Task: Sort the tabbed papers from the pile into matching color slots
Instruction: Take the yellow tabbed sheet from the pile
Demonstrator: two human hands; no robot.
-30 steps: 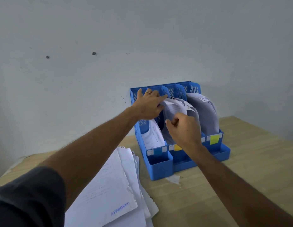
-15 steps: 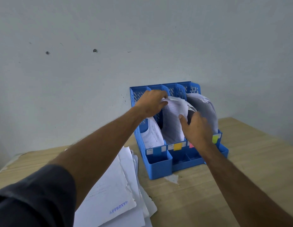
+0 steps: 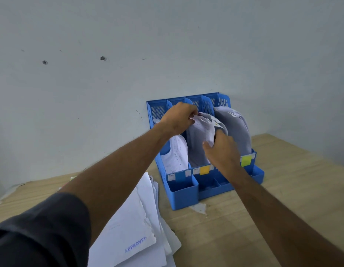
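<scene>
While the left grip point(image 3: 179, 118) pinches the papers' point(image 3: 201, 135) top, the right grip point(image 3: 222, 149) clasps their front.

**Bare forearms, one dark short sleeve**

The left arm wears a dark charcoal sleeve point(image 3: 42, 228) that ends above the elbow and fills the frame's 8 o'clock corner. Its cloth is plain and slightly creased. Below it the forearm is bare to the left hand point(image 3: 179, 120). The right arm, entering from 4 o'clock, is bare up to the right hand point(image 3: 223, 151).

Single head view, looking forward-down, close.
</scene>
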